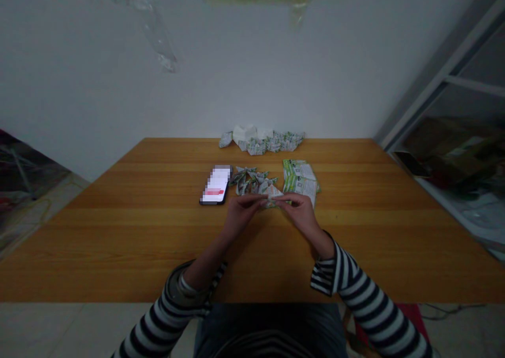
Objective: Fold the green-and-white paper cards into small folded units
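Both hands meet over the middle of the table around a small folded piece of printed paper [273, 192]. My left hand [245, 206] pinches its left side between thumb and fingers. On the opposite side, my right hand [296, 206] pinches it the same way. The paper comes to a point at the top, and its lower part is partly hidden by fingertips. Just beyond the left hand lies a cluster of folded printed-paper pieces [249, 179]. A stack of flat green-and-white printed sheets [300, 177] lies beyond the right hand.
A lit phone [215, 185] lies left of the folded pieces. More folded or crumpled printed paper [276, 141] lines the wooden table's [158, 232] back edge, against a white wall. At the right, a framed panel [437, 84] stands beside the table.
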Tool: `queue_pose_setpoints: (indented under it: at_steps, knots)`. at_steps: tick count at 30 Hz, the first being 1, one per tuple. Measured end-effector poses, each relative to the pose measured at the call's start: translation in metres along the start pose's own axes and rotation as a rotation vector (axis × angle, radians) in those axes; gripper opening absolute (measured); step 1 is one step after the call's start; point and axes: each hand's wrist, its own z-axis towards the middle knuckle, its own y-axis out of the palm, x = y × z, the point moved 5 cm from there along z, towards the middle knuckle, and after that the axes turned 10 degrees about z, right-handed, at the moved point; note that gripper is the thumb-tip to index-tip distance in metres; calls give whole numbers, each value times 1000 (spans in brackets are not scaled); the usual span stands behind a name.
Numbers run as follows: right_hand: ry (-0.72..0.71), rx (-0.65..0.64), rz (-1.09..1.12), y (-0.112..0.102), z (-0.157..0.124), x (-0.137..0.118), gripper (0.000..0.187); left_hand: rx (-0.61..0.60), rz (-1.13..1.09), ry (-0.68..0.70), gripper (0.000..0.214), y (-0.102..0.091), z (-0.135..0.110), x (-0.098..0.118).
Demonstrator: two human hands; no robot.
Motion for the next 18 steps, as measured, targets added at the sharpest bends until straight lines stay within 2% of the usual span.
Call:
queue_pose_setpoints:
  at_steps: [4,10,14,18]
  knots:
    - [13,65,2,2,0,1,11,40,-55,-111,20,1,-2,-5]
    - [131,157,8,3,-5,7,25,94,-124,-100,30,5,-3,-7]
    - [216,109,139,4,-6,12,35,56,-199,-98,38,5,-4,-9]
    - [274,27,266,5,-5,12,35,27,-106,-39,24,0,-2,-12]
